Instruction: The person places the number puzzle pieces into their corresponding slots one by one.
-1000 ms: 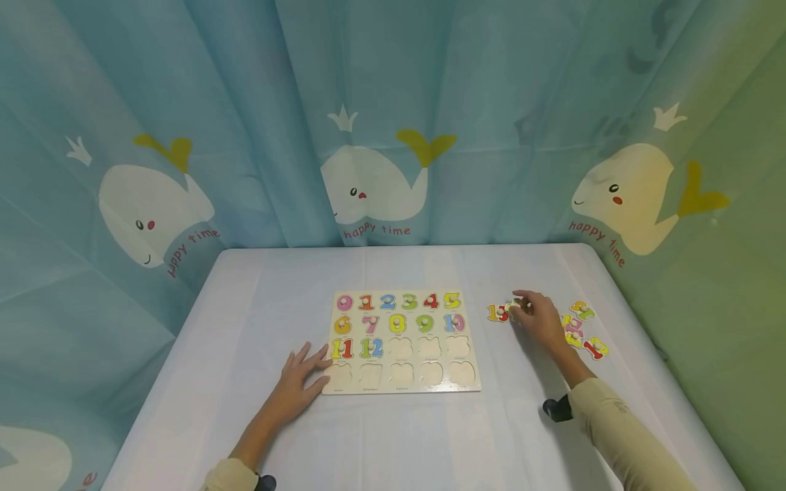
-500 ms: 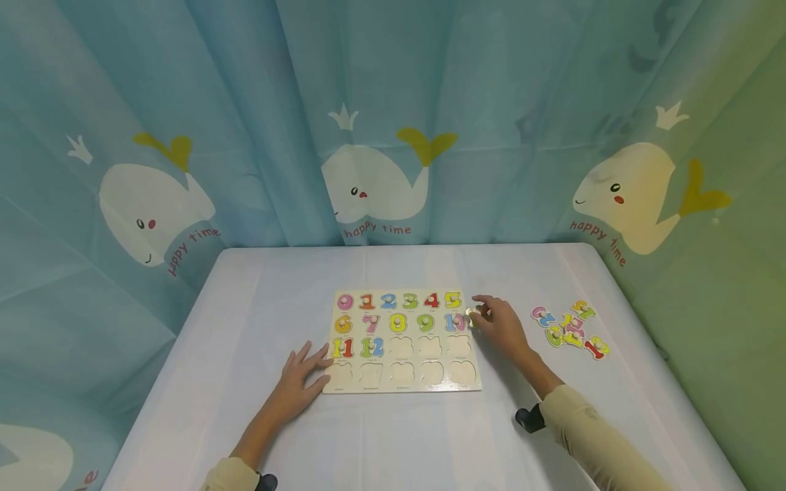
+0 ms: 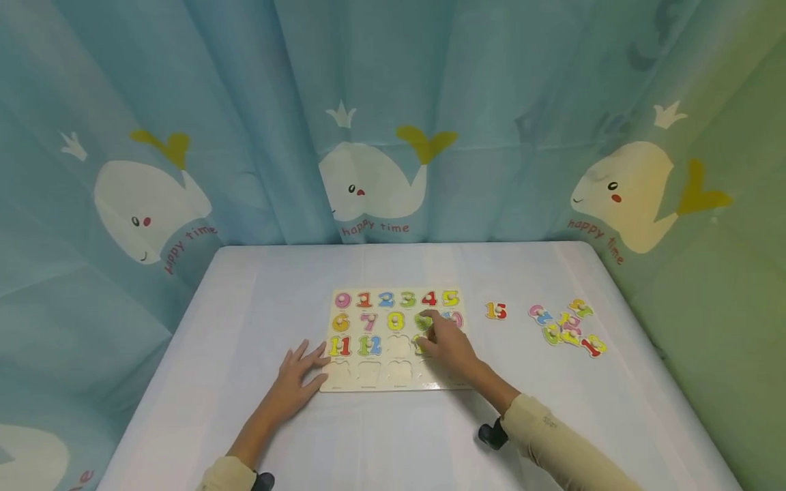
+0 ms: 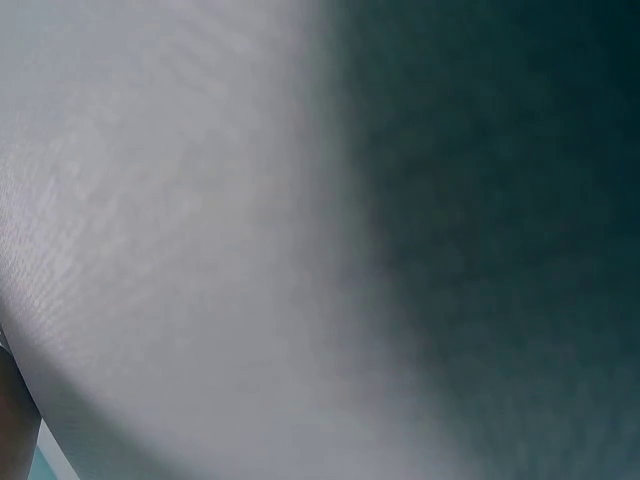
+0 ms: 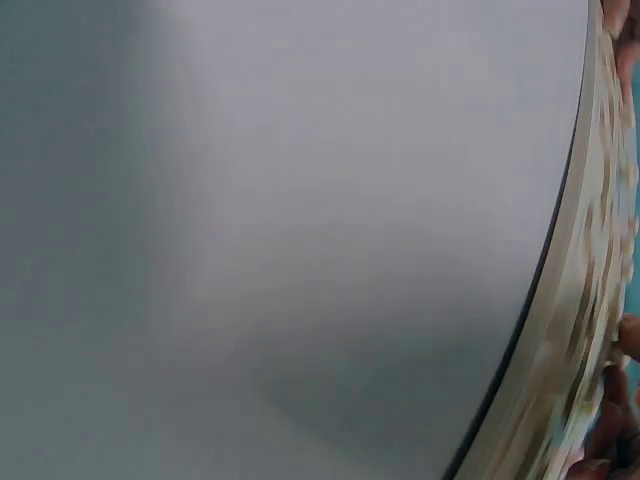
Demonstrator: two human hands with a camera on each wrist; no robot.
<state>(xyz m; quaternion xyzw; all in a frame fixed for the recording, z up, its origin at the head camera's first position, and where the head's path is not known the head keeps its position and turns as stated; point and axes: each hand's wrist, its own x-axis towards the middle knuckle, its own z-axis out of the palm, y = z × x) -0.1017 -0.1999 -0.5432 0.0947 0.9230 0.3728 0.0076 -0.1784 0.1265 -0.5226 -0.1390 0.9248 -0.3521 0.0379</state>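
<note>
Number piece (image 3: 420, 344), yellow-green and mostly hidden, seems to be pinched in the fingertips (image 3: 428, 339) of the right hand (image 3: 448, 344) over the third row of the puzzle board (image 3: 350, 385), right of the seated 12 (image 3: 370, 346); which number it is I cannot tell. It should be turned to match the cut-out's outline, lowered flat, then pressed at the middle. The left hand (image 3: 296, 385) lies with fingers spread, touching the board's near-left corner, which should steady it. To the right lie a loose 15 (image 3: 496, 311) and a small heap of pieces (image 3: 568, 328). The white-covered table (image 3: 245, 307) is backed by a blue whale-print curtain (image 3: 368, 184).
</note>
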